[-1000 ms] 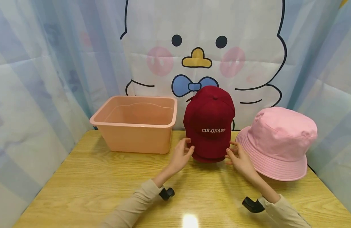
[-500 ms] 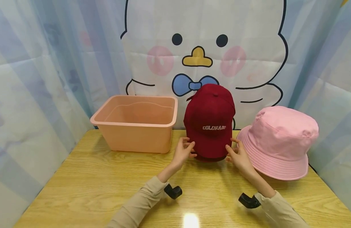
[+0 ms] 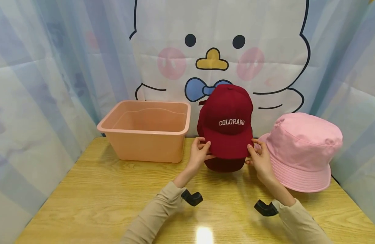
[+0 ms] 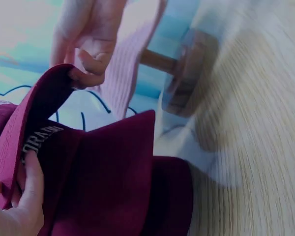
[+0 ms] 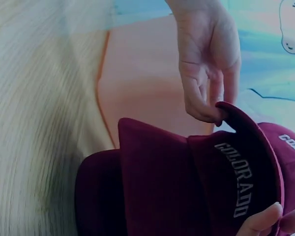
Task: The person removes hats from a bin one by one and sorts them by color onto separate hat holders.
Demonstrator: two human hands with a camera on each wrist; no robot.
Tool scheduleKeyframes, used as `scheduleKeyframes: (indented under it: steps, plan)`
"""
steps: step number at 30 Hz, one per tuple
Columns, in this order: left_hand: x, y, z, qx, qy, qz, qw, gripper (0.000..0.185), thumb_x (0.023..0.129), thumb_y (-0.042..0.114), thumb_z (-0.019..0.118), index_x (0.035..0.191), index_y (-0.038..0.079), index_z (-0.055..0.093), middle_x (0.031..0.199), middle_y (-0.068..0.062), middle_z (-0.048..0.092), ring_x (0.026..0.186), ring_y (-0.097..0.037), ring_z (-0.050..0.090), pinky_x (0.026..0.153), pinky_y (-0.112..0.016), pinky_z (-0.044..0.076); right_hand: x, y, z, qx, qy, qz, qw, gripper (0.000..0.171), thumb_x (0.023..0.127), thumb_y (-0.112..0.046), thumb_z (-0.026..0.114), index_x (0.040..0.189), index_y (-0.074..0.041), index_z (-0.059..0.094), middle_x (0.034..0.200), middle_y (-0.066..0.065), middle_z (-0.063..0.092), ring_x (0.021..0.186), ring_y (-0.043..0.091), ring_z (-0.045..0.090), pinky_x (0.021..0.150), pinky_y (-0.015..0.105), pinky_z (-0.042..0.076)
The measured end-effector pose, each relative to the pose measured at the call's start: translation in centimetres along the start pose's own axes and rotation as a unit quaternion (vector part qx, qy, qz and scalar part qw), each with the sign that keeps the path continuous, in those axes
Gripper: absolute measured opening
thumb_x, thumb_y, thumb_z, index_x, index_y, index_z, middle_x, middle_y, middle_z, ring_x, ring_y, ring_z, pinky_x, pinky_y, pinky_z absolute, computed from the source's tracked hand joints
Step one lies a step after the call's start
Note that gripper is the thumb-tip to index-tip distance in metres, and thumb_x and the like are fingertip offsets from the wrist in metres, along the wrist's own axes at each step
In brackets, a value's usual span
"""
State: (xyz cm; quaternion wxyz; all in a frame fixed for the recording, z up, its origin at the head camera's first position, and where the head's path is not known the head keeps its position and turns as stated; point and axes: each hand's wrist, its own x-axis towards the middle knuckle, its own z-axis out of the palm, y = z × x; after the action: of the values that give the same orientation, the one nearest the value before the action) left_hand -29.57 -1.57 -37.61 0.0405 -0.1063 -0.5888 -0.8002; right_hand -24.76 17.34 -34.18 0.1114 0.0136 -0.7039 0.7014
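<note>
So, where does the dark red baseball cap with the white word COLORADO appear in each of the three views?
Head view: the dark red baseball cap with white COLORADO lettering is centre frame, pinched at its sides by both hands.
Left wrist view: the cap fills the lower left.
Right wrist view: the cap fills the lower half, lettering at right.
Shared landmark: the peach plastic tub, left of the cap in the head view, is behind it in the right wrist view.

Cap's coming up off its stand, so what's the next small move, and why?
Probably keep lifting straight up: both the left hand and right hand pinch the maroon cap at its lower edges, and another maroon cap sits directly beneath it.
</note>
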Motion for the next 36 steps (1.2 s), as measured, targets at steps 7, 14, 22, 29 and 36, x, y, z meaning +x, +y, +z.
scheduleKeyframes:
  steps: [7, 14, 22, 29, 36]
  plan:
    - [1.3, -2.3, -0.7, -0.003, 0.015, -0.032, 0.9994, 0.013, 0.089, 0.016, 0.051, 0.094, 0.013, 0.040, 0.067, 0.000, 0.050, 0.053, -0.012, 0.060, 0.053, -0.036, 0.054, 0.4, 1.0, -0.1, 0.059, -0.020, 0.030, 0.998, 0.019, 0.090, -0.020, 0.050, 0.103, -0.023, 0.037, 0.065, -0.011, 0.054, 0.047, 0.001, 0.050, 0.040, 0.014, 0.036]
    - [-1.1, 1.0, -0.5, -0.001, 0.029, -0.107, 0.9938, 0.010, 0.089, 0.003, 0.046, 0.092, 0.003, 0.036, 0.069, -0.002, 0.043, 0.046, -0.011, 0.053, 0.050, -0.033, 0.053, -0.1, 1.6, 0.4, 0.007, 0.001, 0.098, 0.995, 0.022, 0.091, -0.015, 0.047, 0.110, -0.018, 0.035, 0.060, -0.011, 0.049, 0.044, 0.000, 0.045, 0.039, 0.014, 0.032]
    - [-1.5, 0.4, -1.4, 0.017, 0.022, -0.159, 0.9868, 0.009, 0.089, 0.005, 0.047, 0.092, 0.006, 0.039, 0.069, -0.002, 0.046, 0.048, -0.012, 0.054, 0.063, -0.044, 0.054, -0.4, 3.5, 0.6, -0.016, -0.007, 0.119, 0.993, 0.046, 0.092, -0.015, 0.043, 0.130, -0.002, 0.020, 0.064, -0.007, 0.048, 0.046, 0.003, 0.047, 0.041, 0.014, 0.034]
    - [-1.6, 0.0, -1.6, 0.008, 0.007, -0.141, 0.9899, 0.010, 0.090, 0.003, 0.045, 0.096, 0.003, 0.038, 0.072, -0.002, 0.047, 0.051, -0.011, 0.055, 0.057, -0.037, 0.054, -0.8, 4.6, 0.5, 0.002, 0.009, 0.055, 0.998, 0.031, 0.091, -0.016, 0.047, 0.118, -0.011, 0.033, 0.060, -0.009, 0.041, 0.036, 0.000, 0.030, 0.041, 0.015, 0.033]
    - [-1.4, 1.3, -1.2, -0.030, -0.014, -0.104, 0.9940, 0.012, 0.091, 0.002, 0.044, 0.101, 0.005, 0.038, 0.068, 0.003, 0.046, 0.056, -0.008, 0.054, 0.052, -0.025, 0.050, -1.2, 2.2, 0.7, 0.046, 0.021, 0.053, 0.997, 0.019, 0.092, -0.016, 0.046, 0.107, -0.025, 0.039, 0.064, -0.012, 0.038, 0.045, 0.001, 0.032, 0.044, 0.014, 0.032]
